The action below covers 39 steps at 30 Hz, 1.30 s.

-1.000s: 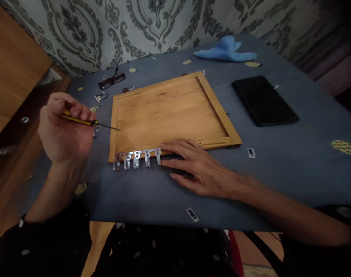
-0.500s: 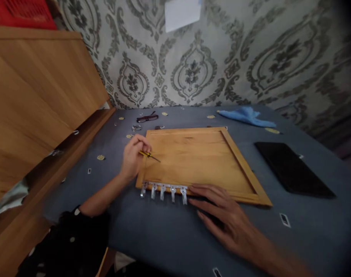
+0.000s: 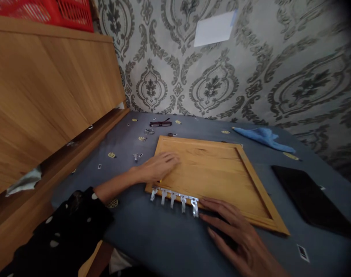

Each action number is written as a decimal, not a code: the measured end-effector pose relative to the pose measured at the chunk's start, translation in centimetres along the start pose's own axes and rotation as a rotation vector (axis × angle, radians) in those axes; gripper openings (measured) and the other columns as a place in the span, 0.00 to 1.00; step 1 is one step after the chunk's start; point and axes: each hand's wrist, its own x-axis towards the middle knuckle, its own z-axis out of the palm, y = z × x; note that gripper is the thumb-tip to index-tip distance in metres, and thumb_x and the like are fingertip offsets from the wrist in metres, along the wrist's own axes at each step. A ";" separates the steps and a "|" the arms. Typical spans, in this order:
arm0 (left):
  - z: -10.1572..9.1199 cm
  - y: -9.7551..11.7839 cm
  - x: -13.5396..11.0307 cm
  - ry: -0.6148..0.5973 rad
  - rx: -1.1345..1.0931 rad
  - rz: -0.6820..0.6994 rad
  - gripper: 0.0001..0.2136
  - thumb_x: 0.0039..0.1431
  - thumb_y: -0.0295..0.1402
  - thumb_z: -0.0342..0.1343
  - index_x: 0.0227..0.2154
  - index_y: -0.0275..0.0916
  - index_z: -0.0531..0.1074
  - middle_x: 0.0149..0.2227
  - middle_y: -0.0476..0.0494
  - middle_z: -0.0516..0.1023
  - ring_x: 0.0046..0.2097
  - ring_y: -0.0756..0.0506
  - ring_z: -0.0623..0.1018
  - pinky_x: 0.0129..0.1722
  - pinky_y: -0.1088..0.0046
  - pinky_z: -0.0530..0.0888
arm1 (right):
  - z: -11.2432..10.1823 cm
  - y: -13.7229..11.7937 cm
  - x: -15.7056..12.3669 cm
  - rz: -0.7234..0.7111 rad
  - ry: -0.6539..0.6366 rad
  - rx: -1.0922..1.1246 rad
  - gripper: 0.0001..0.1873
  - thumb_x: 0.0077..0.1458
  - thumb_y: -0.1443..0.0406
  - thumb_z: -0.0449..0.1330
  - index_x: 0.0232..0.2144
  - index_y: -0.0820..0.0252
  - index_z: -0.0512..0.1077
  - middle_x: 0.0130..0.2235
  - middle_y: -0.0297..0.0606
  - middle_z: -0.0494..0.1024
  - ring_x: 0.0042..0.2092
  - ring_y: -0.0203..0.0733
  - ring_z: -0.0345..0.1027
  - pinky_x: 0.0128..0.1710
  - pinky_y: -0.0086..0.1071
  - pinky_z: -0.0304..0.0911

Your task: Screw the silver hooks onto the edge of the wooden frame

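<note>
A wooden framed panel [image 3: 210, 169] lies on the blue-grey patterned cloth. Along its near edge, at the left, sits a metal strip with several clip-like hooks [image 3: 173, 198] hanging over the side. My left hand [image 3: 160, 165] is palm down over the panel's left part, fingers reaching forward and slightly blurred. A bit of the yellow screwdriver [image 3: 160, 181] shows under that palm; its shaft is hidden. My right hand [image 3: 235, 231] rests at the panel's near edge with fingers stretched apart, fingertips beside the rightmost hook.
Behind the panel lie glasses [image 3: 160, 123] and a small clear or metal piece [image 3: 149, 131]. Another small metal piece [image 3: 135, 157] is left of it. A blue cloth [image 3: 263, 136] and a black flat slab [image 3: 310, 198] lie right. A wooden cabinet [image 3: 57, 80] stands left.
My left hand has turned palm down and moved right over the panel, covering most of the screwdriver. My right hand stays by the hooks. The whole view has shifted, moving things right and down.
</note>
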 end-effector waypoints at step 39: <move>-7.2 -8.3 -9.9 0.106 -0.514 -0.849 0.15 0.65 0.38 0.55 0.50 0.35 0.69 0.44 0.42 0.75 0.39 0.48 0.77 0.37 0.68 0.78 | 1.0 0.0 6.5 0.142 0.087 0.177 0.13 0.61 0.68 0.57 0.45 0.53 0.77 0.50 0.44 0.78 0.52 0.48 0.73 0.49 0.45 0.74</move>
